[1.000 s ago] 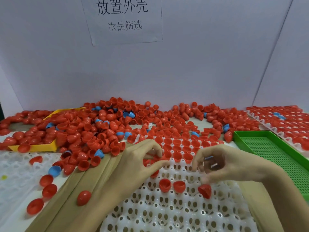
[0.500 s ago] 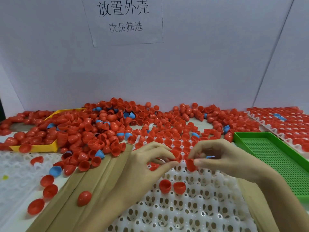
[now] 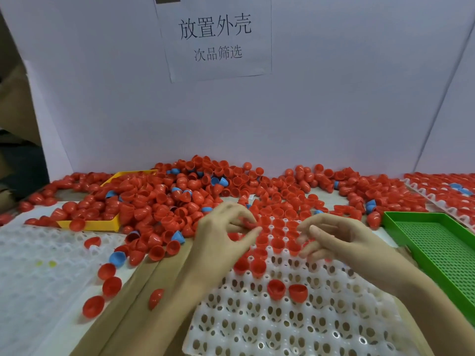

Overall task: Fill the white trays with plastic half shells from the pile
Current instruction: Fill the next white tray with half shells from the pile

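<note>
From my head view, my left hand [image 3: 226,235] fingers pinch a red shell [image 3: 248,223] over the white tray [image 3: 295,325] at 6 o'clock, ready to drop; my right hand [image 3: 341,240] fingers hang loose, holding nothing; the pile [image 3: 180,199] sits at 11 o'clock

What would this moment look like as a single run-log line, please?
left hand: pinching red shell | right hand: open over white tray | tray: partly filled

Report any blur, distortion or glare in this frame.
Head view: motion blur smears both hands, the left hand and right hand; wide-angle bending tilts the backboard edges; lighting is flat and soft, with faint sheen on the red shells and no harsh glare.
</note>
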{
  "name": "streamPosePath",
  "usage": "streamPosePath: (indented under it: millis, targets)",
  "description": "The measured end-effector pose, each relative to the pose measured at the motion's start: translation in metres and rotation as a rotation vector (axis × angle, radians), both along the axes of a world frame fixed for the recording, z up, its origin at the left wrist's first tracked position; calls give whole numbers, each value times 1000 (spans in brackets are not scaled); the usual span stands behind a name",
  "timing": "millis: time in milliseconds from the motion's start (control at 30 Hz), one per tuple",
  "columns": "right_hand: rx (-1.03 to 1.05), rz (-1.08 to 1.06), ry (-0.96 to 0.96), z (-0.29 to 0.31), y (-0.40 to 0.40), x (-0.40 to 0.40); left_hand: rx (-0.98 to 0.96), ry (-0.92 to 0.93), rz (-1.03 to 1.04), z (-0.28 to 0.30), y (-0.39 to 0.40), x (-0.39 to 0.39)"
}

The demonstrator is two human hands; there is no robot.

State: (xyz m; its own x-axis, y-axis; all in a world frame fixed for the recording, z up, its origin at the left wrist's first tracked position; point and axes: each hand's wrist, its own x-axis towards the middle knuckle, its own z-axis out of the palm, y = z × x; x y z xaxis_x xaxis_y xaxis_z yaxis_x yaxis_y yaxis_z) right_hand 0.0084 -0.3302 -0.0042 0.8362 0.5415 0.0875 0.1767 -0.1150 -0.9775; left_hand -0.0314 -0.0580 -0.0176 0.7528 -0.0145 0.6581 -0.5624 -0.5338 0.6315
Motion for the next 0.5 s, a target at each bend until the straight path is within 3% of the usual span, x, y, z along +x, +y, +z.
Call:
streamPosePath:
  millis: [67, 133, 200, 233, 300, 367, 500]
  targets:
    - [32, -68, 5, 2, -3, 4, 42, -19, 310, 1, 42, 16]
    - [51, -93, 21, 2, -4, 6, 178, 157, 528, -5, 77, 24]
    - [41, -98, 27, 0, -4, 5, 346, 319, 579, -14, 91, 24]
    - [29, -98, 25, -1, -3, 5, 412, 309, 583, -16, 89, 23]
    - [9, -90, 24, -3, -3, 5, 440, 152, 505, -13, 75, 19]
    - [-7, -81, 18, -4, -4, 5, 389, 45, 265, -2, 54, 8]
    - [-64, -75, -22, -4, -6, 6, 462, 198, -301, 4, 6, -18]
